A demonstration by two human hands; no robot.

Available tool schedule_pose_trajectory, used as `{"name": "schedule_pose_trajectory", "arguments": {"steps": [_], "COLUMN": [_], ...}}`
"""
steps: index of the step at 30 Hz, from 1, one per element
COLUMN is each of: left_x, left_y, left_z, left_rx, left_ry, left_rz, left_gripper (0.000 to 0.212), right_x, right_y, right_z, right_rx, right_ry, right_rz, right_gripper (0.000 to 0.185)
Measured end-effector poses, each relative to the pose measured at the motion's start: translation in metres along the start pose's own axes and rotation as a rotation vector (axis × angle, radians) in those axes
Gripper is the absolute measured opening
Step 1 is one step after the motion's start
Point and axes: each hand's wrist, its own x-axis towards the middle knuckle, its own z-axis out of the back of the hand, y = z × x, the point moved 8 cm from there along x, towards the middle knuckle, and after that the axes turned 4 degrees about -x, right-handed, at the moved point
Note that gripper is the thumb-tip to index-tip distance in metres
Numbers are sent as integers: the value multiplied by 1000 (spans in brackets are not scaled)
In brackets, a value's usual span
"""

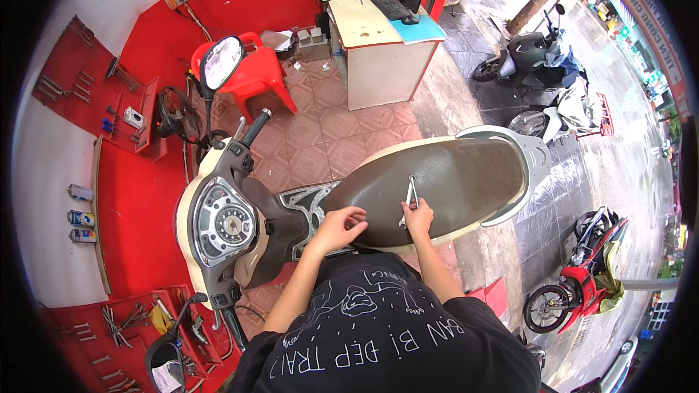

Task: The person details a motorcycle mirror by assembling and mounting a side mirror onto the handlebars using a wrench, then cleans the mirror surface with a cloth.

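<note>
A scooter with a cream body and a brown seat stands sideways before me, its handlebar and round instrument cluster to the left. My right hand is closed on metal wrenches over the middle of the seat; their ends stick out above and below the fingers. How many wrenches there are is hard to tell. Near the front end of the seat is my left hand, its fingers curled loosely apart with nothing in them. The footboard lies between the seat and the front column.
Beyond the scooter are a red plastic chair and a desk with a monitor. Red tool boards with wrenches hang at the left, spray cans between them. Several motorbikes, one red, are parked outside at the right.
</note>
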Motion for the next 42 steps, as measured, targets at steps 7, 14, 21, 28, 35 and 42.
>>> {"name": "schedule_pose_trajectory", "arguments": {"steps": [7,14,21,28,35,42], "left_x": [7,-15,-112,-268,-373,-426], "left_y": [16,47,78,69,72,88], "left_z": [-5,2,3,-12,-59,-62], "left_rx": [-21,-33,-561,-674,-983,-656], "left_ry": [43,21,-364,-886,-1288,-1237], "left_rz": [46,137,212,293,134,253], "left_gripper": [35,42,16,21,29,59], "right_x": [8,-88,-151,-252,-353,-365], "right_y": [6,165,211,248,262,238], "right_z": [-42,-34,-70,-92,-59,-38], "right_rx": [34,627,452,356,210,170], "right_ry": [371,1047,1333,1652,1957,1456], "right_rz": [83,237,508,714,990,1577], "right_gripper": [27,16,30,30,16,17]}}
